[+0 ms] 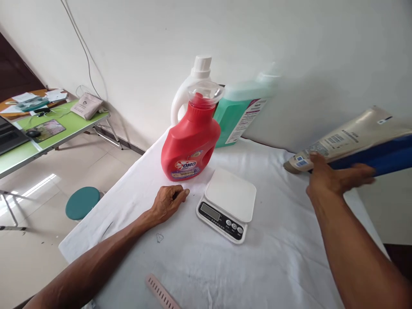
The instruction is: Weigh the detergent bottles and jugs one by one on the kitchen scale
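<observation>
Head view — red bottle (190, 141) beside scale (227, 204), green jug (240, 113) behind.

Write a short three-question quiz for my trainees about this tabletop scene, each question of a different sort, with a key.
1. True or false: the right hand holds a blue and beige pouch above the table.
2. What sits on the kitchen scale? A) the red bottle B) nothing C) the pouch
3. Fill in: the left hand rests on the white cloth, just in front of the ____ bottle.

Key: 1 true. 2 B. 3 red. Behind the red bottle stand a white bottle and a green jug.
</observation>
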Tool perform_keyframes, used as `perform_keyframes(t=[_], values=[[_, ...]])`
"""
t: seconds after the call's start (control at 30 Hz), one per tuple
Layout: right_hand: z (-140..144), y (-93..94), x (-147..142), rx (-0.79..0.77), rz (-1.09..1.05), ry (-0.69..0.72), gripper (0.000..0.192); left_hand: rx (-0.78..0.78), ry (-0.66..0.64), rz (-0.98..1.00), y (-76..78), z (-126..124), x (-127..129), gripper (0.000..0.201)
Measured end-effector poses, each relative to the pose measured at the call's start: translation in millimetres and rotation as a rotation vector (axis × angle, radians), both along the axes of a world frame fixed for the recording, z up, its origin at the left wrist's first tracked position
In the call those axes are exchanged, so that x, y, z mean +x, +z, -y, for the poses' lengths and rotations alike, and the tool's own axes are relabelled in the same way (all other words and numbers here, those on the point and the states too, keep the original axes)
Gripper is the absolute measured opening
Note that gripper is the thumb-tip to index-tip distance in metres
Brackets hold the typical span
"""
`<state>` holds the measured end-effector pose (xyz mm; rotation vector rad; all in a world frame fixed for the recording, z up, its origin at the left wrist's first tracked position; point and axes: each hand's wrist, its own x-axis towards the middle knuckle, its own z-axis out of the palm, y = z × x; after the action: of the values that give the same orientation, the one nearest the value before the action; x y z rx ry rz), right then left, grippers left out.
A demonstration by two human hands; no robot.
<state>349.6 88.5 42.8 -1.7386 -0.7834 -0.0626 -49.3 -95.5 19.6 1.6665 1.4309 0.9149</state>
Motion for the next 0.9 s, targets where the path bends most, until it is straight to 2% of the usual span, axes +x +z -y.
perform_keyframes(t=[0.07,0.1,0.17,0.27,0.37,0.43,0.47,0.53,0.6,0.63,0.7,0.77,0.9], values=[[23,7.4,-21,0.044,0.028,-0.052,0.064,-0.006,-0.001,-0.008,-0.2,0,0,0.045],[35,12.9,-37,0.120,0.077,0.012,0.060,-0.005,-0.003,-0.011,-0.1,0,0,0.045],[54,26.8,-77,0.237,0.078,0.336,0.042,0.009,0.004,0.001,1.2,2,1,0.046],[62,49.0,-142,0.164,-0.158,0.884,0.037,0.088,0.068,0.041,7.4,7,1,0.050],[52,62.0,-183,-0.032,-0.362,1.308,0.048,0.254,0.297,0.045,17.8,11,-5,0.044],[44,63.4,-193,-0.170,-0.432,1.521,0.056,0.407,0.491,0.015,24.7,7,-12,0.035],[41,62.9,-195,-0.217,-0.454,1.594,0.059,0.462,0.546,-0.007,27.5,3,-17,0.039],[37,61.5,-195,-0.251,-0.487,1.663,0.061,0.478,0.537,-0.042,31.6,-8,-26,0.071],[36,61.5,-195,-0.249,-0.511,1.675,0.062,0.387,0.419,-0.048,34.4,-22,-32,0.097],[37,62.0,-196,-0.251,-0.520,1.679,0.062,0.335,0.363,-0.036,35.7,-29,-33,0.102],[37,63.2,-199,-0.256,-0.531,1.688,0.066,0.257,0.312,0.003,38.0,-42,-32,0.100],[36,63.4,-204,-0.247,-0.537,1.693,0.072,0.198,0.326,0.054,39.6,-51,-28,0.094],[38,62.9,-213,-0.187,-0.603,1.656,0.074,0.173,0.327,0.107,40.9,-58,-26,0.086]])
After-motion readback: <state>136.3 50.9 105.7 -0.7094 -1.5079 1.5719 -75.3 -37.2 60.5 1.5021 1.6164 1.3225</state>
